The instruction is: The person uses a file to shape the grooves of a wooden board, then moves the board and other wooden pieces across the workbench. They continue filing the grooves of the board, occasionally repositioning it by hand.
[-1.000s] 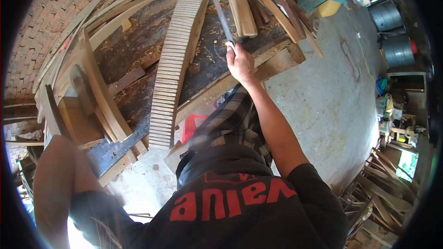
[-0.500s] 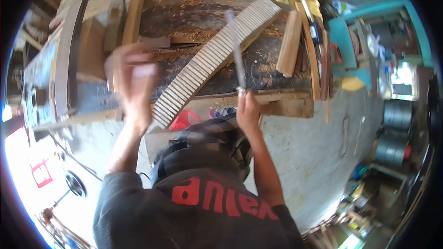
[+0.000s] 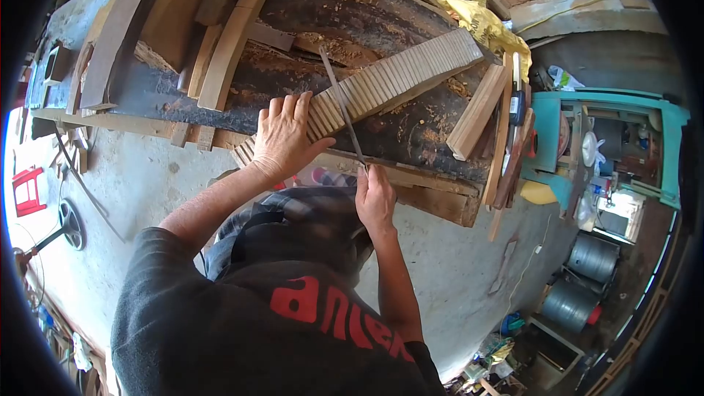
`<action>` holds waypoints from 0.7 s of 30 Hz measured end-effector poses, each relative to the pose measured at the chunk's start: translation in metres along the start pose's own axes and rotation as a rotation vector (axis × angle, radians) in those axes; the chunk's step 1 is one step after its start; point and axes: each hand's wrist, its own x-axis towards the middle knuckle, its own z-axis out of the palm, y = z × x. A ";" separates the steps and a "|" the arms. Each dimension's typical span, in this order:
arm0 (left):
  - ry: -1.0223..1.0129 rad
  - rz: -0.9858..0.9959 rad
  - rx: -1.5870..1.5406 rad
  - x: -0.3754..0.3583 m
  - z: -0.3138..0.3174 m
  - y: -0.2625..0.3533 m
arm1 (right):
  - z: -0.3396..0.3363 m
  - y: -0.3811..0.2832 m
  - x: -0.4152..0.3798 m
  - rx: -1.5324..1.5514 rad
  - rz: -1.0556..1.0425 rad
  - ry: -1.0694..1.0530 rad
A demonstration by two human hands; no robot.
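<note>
A long wooden piece (image 3: pixel 403 77) with close crosswise grooves along its top lies slanted across the dark workbench, its near end jutting past the front edge. My left hand (image 3: pixel 282 136) rests flat on the lower part of this piece, fingers stretched out and thumb spread. In my right hand (image 3: pixel 376 198), closed at the bench's front edge, is the near end of a long, slim metal file (image 3: pixel 339 95). The file lies across the grooved top, just right of my left fingers, its tip pointing away from me. My right fingers hide its handle end.
Curved wooden pieces (image 3: pixel 235 44) stand on the bench's left side. Short wood lengths (image 3: pixel 477 114) and a black-handled tool (image 3: pixel 517 106) lie at the right end, near a yellow bag (image 3: pixel 480 22). Wood shavings litter the bench (image 3: pixel 286 7). A turquoise frame (image 3: pixel 671 139) stands farther right.
My left hand, raised and blurred before, has come down onto the grooved wood. The file has tilted to the left across it. My view has shifted and turned.
</note>
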 end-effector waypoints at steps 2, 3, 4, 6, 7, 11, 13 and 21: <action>-0.001 -0.011 -0.004 0.001 -0.001 0.000 | -0.005 0.004 -0.001 -0.036 -0.013 -0.027; -0.006 -0.020 -0.015 0.001 -0.001 0.001 | -0.006 0.005 0.000 -0.072 -0.023 -0.048; -0.013 -0.031 -0.027 0.001 -0.001 0.001 | -0.004 0.005 0.003 -0.074 -0.026 -0.057; -0.025 -0.039 -0.024 0.001 0.000 0.001 | -0.002 -0.004 0.017 -0.077 -0.002 -0.035; -0.032 -0.037 -0.017 0.002 0.000 0.001 | 0.001 -0.010 0.030 -0.075 0.001 -0.038; -0.044 -0.048 -0.032 0.003 -0.002 0.001 | 0.005 -0.022 0.054 -0.126 -0.015 -0.108; -0.043 -0.041 -0.052 0.003 -0.003 0.000 | 0.000 -0.014 0.041 -0.154 -0.017 -0.102; -0.024 0.000 -0.062 0.004 0.000 -0.002 | 0.002 -0.019 0.060 -0.043 0.001 -0.170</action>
